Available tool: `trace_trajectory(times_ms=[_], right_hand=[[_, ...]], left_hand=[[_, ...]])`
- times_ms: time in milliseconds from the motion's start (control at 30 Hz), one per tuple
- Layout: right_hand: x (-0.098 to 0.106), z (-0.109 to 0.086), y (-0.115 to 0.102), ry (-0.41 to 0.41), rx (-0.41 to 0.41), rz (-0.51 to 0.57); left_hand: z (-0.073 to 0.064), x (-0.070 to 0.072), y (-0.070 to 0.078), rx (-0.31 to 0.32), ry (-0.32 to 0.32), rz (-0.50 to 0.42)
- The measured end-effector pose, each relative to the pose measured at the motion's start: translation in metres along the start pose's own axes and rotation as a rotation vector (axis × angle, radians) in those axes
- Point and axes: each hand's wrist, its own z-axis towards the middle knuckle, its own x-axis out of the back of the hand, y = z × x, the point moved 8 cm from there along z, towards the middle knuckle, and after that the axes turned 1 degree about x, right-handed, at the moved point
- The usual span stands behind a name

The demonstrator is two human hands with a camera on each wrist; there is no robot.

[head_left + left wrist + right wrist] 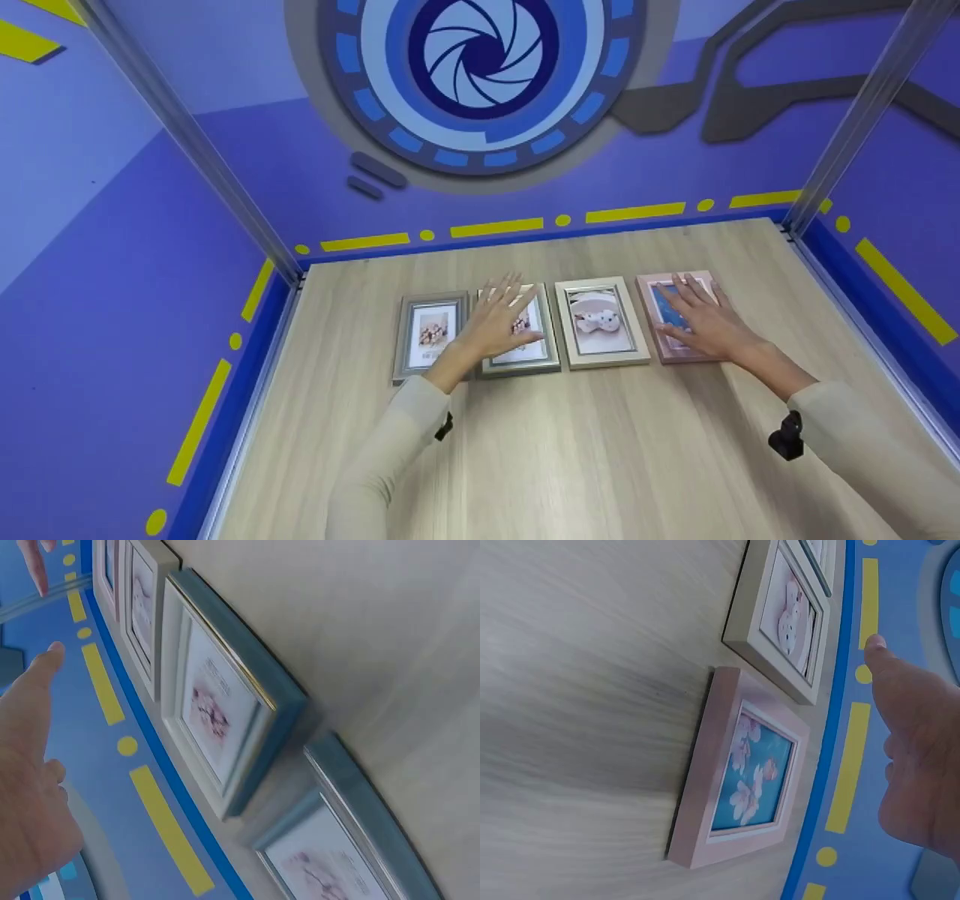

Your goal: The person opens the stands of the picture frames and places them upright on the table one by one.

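Several picture frames lie face up in a row on the wooden table. My left hand (495, 322) hovers with straight fingers over the silver-edged picture frame (214, 701), partly covering it in the head view. At the right end is a pink picture frame (746, 772) with a blue blossom picture; my right hand (705, 322) is spread above it. Both wrist views show a gap between hand and frames. Between the hands sits a cream picture frame (602, 322) with a white figure picture. A grey picture frame (433, 335) lies at the left end.
The light wooden table (555, 457) is bounded by a purple-blue back wall (255, 165) and side walls with metal corner posts. Black wrist mounts (786, 436) sit at both sleeves.
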Motion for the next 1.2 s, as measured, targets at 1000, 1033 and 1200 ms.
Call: trace_trajectory(times_ms=[1000,1033,1200], right_hand=[[-0.019,-0.034,0.099,-0.076,-0.371,0.115],[-0.020,-0.033,0.100,-0.078,-0.381,0.118],[-0.021,-0.030,0.104,-0.025,-0.385,0.134]], left_hand=[[0.120,-0.049,0.150,0.313,-0.074,-0.603],[0.121,-0.055,0.156,0.312,-0.084,-0.649],[0.123,-0.081,0.183,0.343,-0.101,-0.807]])
